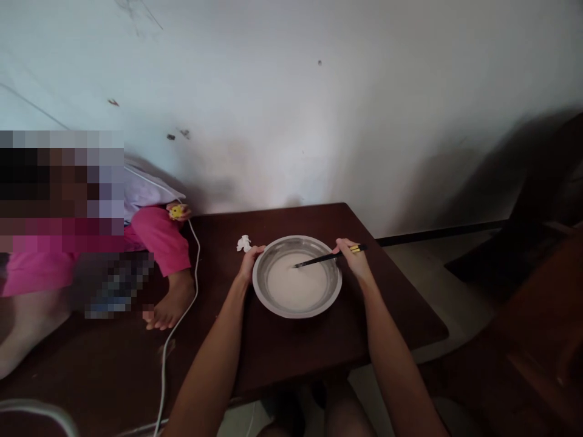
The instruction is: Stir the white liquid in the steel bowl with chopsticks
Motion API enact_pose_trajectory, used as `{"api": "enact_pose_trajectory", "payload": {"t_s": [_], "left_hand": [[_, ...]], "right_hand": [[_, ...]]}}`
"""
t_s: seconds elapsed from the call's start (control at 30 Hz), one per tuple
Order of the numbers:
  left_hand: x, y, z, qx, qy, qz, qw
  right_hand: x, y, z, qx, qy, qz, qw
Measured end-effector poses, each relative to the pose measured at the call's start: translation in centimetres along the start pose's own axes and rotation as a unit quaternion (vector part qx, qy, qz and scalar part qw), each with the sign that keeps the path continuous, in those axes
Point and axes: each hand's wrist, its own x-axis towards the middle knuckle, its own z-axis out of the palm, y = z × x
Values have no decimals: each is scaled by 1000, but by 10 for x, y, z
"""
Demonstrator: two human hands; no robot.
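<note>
The thin metal bowl (probably light, slippery) is steadied at its rim by the left hand; the chopsticks, stiff, are pinched by the right hand fingers.

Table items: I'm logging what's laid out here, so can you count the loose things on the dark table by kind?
Metal bowl: 1
Chopsticks, held as a pair in the right hand: 1 pair
White crumpled scrap, beside the left hand: 1
White cable: 1
Total: 4
</note>
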Motion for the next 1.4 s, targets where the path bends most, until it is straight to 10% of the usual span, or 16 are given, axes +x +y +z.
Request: {"api": "enact_pose_trajectory", "payload": {"t_s": [0.27, 0.43, 0.6, 0.87, 1.4], "left_hand": [[3, 0, 0, 19, 41, -14, 999], [-4, 2, 6, 21, 69, -73, 995], [-3, 1, 7, 29, 69, -56, 996], [-2, 1, 4, 33, 66, -66, 995], [12, -6, -4, 19, -26, 29, 999]], "right_hand": [[-3, -5, -4, -2, -82, 19, 996], [-1, -1, -8, 41, 11, 21, 999], [-3, -2, -5, 24, -88, 26, 996], [-4, -4, -7, 52, -46, 18, 997], [-4, -7, -2, -4, -23, -5, 1000]]}}
